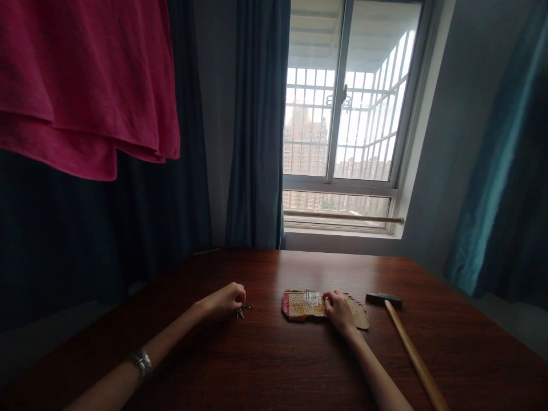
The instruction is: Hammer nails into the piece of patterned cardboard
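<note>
My left hand (233, 297) is closed, its fingertips pinched down on a small bunch of thin metal nails (241, 311) on the table. Some nail ends stick out past the fingers. To the right lies a flat, worn piece of board (302, 305), tan with dark speckles and a pink patch at its left end. My right hand (339, 311) rests on this board with its fingers pinched together near the far edge. What it pinches, if anything, is too small to make out. Left of those fingers, a few thin nails (307, 293) stand upright in the board.
A hammer (411, 345) with a wooden handle and dark head lies right of the board, its handle toward me. The brown wooden table (257, 365) reaches to the wall under a window (338, 114). A pink towel (89, 85) hangs at upper left before dark curtains (257, 125).
</note>
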Available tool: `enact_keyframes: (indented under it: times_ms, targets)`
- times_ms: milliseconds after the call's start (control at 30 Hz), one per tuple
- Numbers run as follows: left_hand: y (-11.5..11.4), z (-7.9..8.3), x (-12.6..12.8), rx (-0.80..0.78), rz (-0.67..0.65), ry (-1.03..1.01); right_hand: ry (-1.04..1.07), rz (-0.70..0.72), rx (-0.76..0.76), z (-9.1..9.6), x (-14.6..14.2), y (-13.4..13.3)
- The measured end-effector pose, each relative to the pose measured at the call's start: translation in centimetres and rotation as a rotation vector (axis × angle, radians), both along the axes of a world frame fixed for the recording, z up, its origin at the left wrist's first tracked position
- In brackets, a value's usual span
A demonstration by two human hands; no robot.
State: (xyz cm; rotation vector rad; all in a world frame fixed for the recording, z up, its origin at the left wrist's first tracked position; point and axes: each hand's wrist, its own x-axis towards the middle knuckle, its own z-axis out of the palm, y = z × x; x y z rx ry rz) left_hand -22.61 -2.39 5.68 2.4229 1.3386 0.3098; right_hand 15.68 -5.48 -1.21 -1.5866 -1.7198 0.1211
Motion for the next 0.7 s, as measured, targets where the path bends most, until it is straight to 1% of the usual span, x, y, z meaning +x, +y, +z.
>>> enact_keyframes:
  times_ms: [133,333,467,567,700]
  targets:
    - [-0.6,-0.3,0.5,-0.015,-0.004,0.006,-0.004,-0.006,0.009,0.1,-0.1,-0.1]
    - [-1.1,-0.7,1.6,0.048,-0.055,-0.016,-0.012,-0.016,0.026,-0.1,0.0,0.0]
    - [-0.9,-0.9,1.9,0.102,-0.003,-0.002,-0.003,-0.009,0.027,-0.1,0.0,-0.1]
    - [-0.9,-0.7,2.1,0.117,0.002,0.026,0.002,-0.003,0.020,0.1,0.0,-0.2]
    - [-1.1,-0.2,2.4,0.126,-0.069,0.089,0.004,-0.012,-0.001,0.2,0.0,-0.3]
